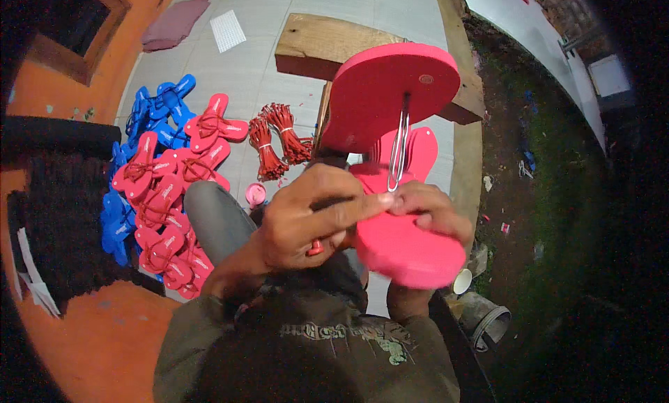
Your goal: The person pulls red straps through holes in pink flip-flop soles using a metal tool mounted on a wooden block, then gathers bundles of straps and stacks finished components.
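A pink sandal sole (390,89) stands up in front of me with its flat underside toward me. A long narrow metal wire loop (399,145) sticks out of a hole in it and reaches down to my fingertips. My left hand (313,215) is closed, thumb and forefinger pinched at the loop's near end. A small red piece (316,247) shows between its curled fingers. My right hand (432,209) is closed over a second pink sole (411,253), its fingertips meeting the left ones at the loop. Whatever lies between the fingertips is hidden.
Wooden beams (334,44) lie ahead, with stacked pink soles (424,148) behind my hands. On the left floor are piles of pink sandals (164,194) and blue sandals (171,103). Bundles of red straps (265,148) lie beside a pink round container (256,194). A bucket (491,326) stands lower right.
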Demonstrator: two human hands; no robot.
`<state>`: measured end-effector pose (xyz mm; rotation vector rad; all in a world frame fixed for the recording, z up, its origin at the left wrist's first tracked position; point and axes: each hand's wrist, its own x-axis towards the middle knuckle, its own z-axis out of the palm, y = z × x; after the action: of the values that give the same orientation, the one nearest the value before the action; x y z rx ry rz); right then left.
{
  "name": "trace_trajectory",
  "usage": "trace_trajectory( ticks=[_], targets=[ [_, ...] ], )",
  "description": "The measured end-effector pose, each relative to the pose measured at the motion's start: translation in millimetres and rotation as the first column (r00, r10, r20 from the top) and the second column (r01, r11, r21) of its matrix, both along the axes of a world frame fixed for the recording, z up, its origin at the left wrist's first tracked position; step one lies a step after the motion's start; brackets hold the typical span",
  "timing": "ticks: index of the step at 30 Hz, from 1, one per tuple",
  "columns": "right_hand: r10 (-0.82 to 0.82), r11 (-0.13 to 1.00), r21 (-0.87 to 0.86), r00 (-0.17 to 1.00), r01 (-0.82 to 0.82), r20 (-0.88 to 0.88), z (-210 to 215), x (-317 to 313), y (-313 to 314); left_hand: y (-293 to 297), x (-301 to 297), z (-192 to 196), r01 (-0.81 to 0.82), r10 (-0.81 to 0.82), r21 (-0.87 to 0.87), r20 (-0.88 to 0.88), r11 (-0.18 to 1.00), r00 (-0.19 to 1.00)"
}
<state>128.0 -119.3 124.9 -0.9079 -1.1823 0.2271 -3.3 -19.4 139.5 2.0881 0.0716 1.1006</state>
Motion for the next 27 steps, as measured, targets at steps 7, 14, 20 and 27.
trace_trajectory(
  ticks=[7,14,20,27],
  targets=[
    [0.030,0.994,0.098,0.987,-0.046,0.159,2,15,12,8,7,-3,-0.082,0.077,0.042,0.113,0.996,0.991],
    [0.069,0.998,-0.014,0.994,-0.068,0.082,6,17,3,9,9,-1,-0.028,0.028,0.002,0.028,1.000,0.999],
    [0.146,0.978,-0.159,0.986,-0.132,0.078,18,22,-4,10,4,-8,0.081,-0.081,-0.034,0.011,0.996,0.997],
    [0.173,0.972,-0.181,0.979,-0.152,0.107,19,27,-1,10,7,-5,0.048,-0.045,-0.060,0.051,0.997,0.998]
  ],
)
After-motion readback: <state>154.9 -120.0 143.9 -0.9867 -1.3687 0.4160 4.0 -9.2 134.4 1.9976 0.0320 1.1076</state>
